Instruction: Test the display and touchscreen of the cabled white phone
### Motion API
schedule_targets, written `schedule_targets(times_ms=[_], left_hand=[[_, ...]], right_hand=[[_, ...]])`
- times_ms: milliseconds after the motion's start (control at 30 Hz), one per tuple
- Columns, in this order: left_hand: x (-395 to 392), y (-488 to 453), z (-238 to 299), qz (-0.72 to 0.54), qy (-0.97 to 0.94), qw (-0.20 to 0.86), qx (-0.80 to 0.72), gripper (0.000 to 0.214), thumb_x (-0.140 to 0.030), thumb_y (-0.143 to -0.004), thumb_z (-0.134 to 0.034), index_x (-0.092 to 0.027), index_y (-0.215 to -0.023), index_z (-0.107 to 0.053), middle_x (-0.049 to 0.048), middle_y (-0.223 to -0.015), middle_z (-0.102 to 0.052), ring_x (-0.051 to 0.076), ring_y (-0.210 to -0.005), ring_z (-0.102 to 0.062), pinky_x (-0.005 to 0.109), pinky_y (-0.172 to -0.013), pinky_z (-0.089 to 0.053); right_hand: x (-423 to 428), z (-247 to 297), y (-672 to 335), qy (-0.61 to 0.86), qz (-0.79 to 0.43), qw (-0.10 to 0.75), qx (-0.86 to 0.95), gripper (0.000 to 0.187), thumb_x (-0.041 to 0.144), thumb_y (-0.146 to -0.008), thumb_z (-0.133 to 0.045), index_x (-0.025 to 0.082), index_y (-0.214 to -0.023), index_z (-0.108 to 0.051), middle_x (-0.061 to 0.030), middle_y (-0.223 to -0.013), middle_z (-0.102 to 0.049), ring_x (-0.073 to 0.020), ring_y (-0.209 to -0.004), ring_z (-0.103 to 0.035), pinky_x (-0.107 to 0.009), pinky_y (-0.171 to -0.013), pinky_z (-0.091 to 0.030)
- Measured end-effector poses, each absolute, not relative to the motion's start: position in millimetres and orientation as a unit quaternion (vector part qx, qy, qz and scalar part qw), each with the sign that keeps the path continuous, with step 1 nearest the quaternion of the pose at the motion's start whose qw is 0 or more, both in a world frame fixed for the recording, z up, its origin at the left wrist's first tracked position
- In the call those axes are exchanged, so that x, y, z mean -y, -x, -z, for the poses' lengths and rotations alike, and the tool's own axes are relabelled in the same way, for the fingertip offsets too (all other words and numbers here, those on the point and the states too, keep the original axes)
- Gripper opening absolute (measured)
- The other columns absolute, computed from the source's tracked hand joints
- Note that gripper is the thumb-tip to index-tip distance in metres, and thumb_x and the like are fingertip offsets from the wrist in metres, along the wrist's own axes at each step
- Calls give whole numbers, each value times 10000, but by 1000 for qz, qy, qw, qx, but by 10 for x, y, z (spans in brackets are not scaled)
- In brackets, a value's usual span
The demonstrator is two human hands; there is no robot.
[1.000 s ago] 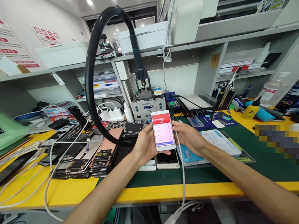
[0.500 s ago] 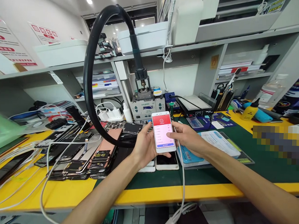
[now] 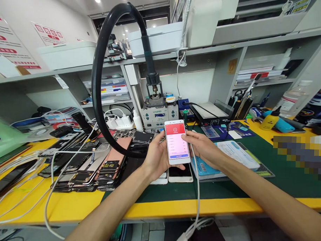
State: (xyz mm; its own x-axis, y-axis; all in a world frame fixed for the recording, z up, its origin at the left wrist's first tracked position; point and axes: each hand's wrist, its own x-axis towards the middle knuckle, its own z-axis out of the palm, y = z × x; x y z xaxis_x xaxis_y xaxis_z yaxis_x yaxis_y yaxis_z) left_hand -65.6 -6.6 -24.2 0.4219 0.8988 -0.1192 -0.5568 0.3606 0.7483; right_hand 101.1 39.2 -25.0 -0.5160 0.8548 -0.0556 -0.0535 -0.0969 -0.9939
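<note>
Tabletop [image 3: 136, 212]: yellow, with a green mat [image 3: 287, 186] on it. Conduct the operation over the mat, so that a slipped device lands on a flat surface.

Hose [image 3: 97, 72]: black, arched up at the left of the work area. Leave forearm clearance from it.

Phone parts [image 3: 117, 150]: stacked left of the mat's open front area. The left elbow should not swing into them.

Cable [image 3: 198, 185]: white, rising from the near edge to the right hand. Leave slack; a taut cable could drag on the fingers and spoil aim.

Left hand [image 3: 156, 155]: clamped on the white phone [image 3: 177, 144], palm and fingers behind, thumb along the left edge. A firm but light grip is advised, thumb off the glass.

Right hand [image 3: 204, 146]: thumb over the upper right of the lit screen, other fingers beside the right edge. Contact with the glass, and whether the fingers grip the cable, cannot be told.

White phone: raised and tilted toward the wearer, above a lower phone [image 3: 180, 174] lying on the mat. Maintain this angle for legibility.

Red banner [image 3: 173, 128], blue bar [image 3: 178, 156]: top and bottom of the screen. Touch list rows between them squarely with the thumb pad, lifting fully between touches.
</note>
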Motion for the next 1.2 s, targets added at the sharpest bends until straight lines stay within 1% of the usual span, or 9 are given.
schedule_targets(times_ms=[133, 267, 400, 567, 633, 733, 867, 1033, 1200], left_hand=[[62, 662, 247, -462, -327, 782, -261, 595, -555, -934, -319, -148, -1304, -547, 173, -1062, -679, 286, -834, -683, 362, -538, -578], [60, 668, 254, -464, -333, 778, -262, 615, -561, -928, -333, -119, -1292, -557, 188, -1096, -664, 298, -844, -674, 397, -558, -582], [57, 672, 260, -460, -337, 779, -260, 602, -564, -924, -348, -137, -1289, -564, 172, -1109, -662, 295, -844, -672, 430, -595, -587], [56, 669, 259, -459, -337, 779, -261, 581, -555, -922, -365, -141, -1271, -575, 172, -1091, -667, 289, -825, -672, 412, -578, -582], [58, 666, 253, -460, -335, 779, -264, 574, -550, -922, -371, -131, -1250, -588, 176, -1074, -671, 286, -812, -673, 386, -551, -577], [61, 660, 243, -460, -334, 777, -269, 568, -547, -921, -377, -122, -1221, -605, 176, -1064, -673, 281, -812, -675, 356, -525, -573], [66, 655, 239, -466, -329, 772, -279, 566, -539, -926, -372, -132, -1256, -588, 169, -1091, -667, 282, -828, -674, 375, -541, -581], [70, 649, 243, -465, -329, 772, -282, 571, -545, -919, -387, -138, -1272, -576, 172, -1073, -673, 289, -827, -677, 360, -522, -574], [59, 644, 251, -470, -327, 769, -286, 570, -549, -915, -398, -168, -1312, -544, 162, -1088, -670, 294, -835, -680, 432, -578, -594]], right_hand=[[-407, 265, -1053, 333, -626, 331, 623, 466, 247, -772, -673, 242, -1233, -603, -63, -1007, -701, -200, -796, -632, -268, -551, -467], [-411, 243, -1095, 299, -630, 317, 643, 637, 96, -668, -671, 249, -1278, -567, -48, -1033, -693, -196, -808, -621, -258, -564, -455], [-398, 211, -1083, 297, -667, 316, 606, 534, 170, -745, -642, 246, -1269, -572, -54, -1002, -695, -208, -815, -634, -283, -582, -473], [-395, 245, -1041, 334, -642, 328, 607, 395, 357, -879, -572, 242, -1257, -580, -75, -999, -690, -201, -788, -631, -291, -567, -469], [-399, 261, -1041, 336, -626, 329, 622, 404, 344, -872, -588, 248, -1264, -574, -68, -1002, -689, -198, -795, -632, -287, -570, -471], [-399, 259, -1064, 313, -613, 322, 650, 507, 221, -798, -665, 252, -1291, -548, -57, -1057, -687, -209, -894, -636, -291, -644, -497], [-393, 223, -1098, 283, -626, 304, 660, 641, 132, -727, -703, 257, -1324, -506, -53, -1125, -675, -218, -960, -634, -294, -694, -506], [-405, 219, -1085, 305, -648, 297, 632, 476, 249, -828, -640, 245, -1289, -524, -70, -1099, -679, -224, -914, -654, -295, -640, -505], [-427, 272, -1058, 328, -646, 308, 616, 406, 387, -910, -536, 252, -1294, -534, -80, -1045, -688, -227, -879, -653, -303, -616, -495]])
